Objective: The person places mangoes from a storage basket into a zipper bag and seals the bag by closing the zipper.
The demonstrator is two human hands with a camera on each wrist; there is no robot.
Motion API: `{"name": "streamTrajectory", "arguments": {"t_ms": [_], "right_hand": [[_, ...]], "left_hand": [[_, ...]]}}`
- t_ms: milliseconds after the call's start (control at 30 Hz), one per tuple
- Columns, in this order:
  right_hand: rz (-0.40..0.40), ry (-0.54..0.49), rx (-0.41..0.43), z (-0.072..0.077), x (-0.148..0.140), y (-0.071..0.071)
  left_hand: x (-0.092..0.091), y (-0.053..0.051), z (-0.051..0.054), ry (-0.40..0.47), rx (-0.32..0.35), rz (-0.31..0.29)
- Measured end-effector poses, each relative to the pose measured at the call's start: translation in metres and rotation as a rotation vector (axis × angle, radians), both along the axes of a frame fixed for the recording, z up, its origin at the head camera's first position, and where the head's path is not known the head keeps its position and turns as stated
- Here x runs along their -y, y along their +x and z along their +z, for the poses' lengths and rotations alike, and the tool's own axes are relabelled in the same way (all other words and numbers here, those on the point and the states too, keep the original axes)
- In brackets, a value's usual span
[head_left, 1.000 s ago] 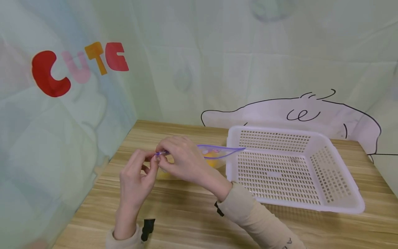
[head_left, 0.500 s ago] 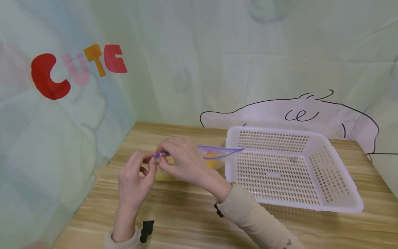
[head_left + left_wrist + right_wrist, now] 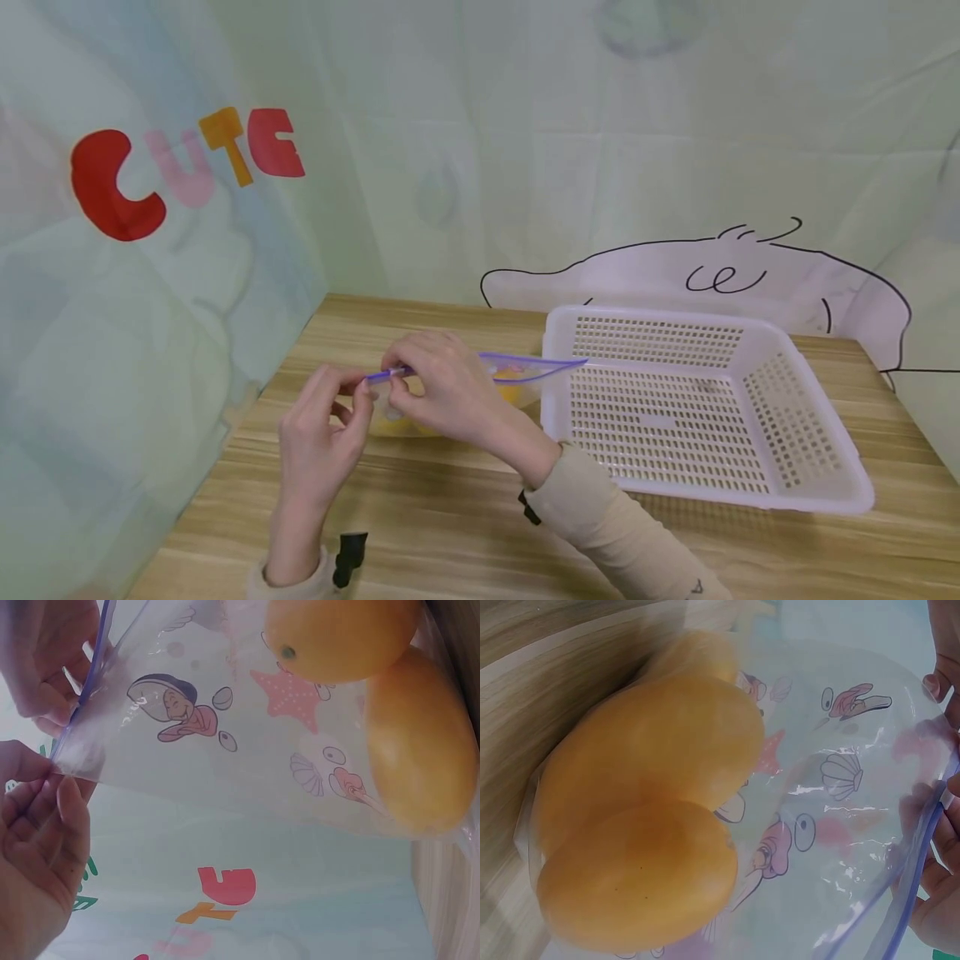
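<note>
Fruit (image 3: 637, 877), orange-yellow, several pcs, sits in the bottom of a clear printed bag (image 3: 247, 776); type n/c, maybe mangoes. Bag stands on the bench (image 3: 465, 533), below & beyond the R hand (image 3: 446, 387), its top edge held up btwn both hands. L hand (image 3: 321, 437) has thumb & index nipped tight on the near corner of the purple seal (image 3: 924, 834); other fingers bent loosely. R hand, just right of it, pinches the same seal w/ thumb & fingertips, at or v. near a small pale slider (image 3: 946, 798). Btwn the hands the seal reads as one line; right of the R hand it splits in two, so mouth's open there. Basket (image 3: 555, 392) stands right of the R hand; bag's far end overlaps its rim in view, contact n/c. Step in hand is prob. zipping the bag shut, only the 1st bit done. Next move calls for L hand keeping the corner taut while R hand runs rightward, pressing both strips together to the far end.
</note>
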State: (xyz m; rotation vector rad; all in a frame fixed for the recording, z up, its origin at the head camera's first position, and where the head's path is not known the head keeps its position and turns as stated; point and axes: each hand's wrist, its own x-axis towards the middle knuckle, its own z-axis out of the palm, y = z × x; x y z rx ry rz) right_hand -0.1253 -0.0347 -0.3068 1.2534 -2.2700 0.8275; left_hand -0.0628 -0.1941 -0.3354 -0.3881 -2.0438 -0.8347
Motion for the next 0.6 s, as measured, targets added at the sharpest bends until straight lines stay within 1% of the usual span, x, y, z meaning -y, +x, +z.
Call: {"name": "streamTrajectory", "arguments": {"t_ms": [200, 333, 433, 600], "right_hand": [[0.001, 0.004, 0.008, -0.0012, -0.0010, -0.0010], [-0.009, 0.004, 0.002, -0.0025, -0.0023, -0.0017], [-0.017, 0.000, -0.005, -0.0032, -0.0032, -0.0020], [-0.022, -0.010, -0.003, -0.0038, -0.0044, -0.0023]], "left_hand": [[0.0008, 0.0006, -0.0007, 0.003, 0.031, 0.010], [0.0004, -0.0005, -0.0021, 0.010, 0.015, 0.016], [0.0005, -0.0010, -0.0025, 0.012, 0.015, 0.012], [0.0016, -0.0011, -0.0025, 0.003, 0.037, 0.005]]}}
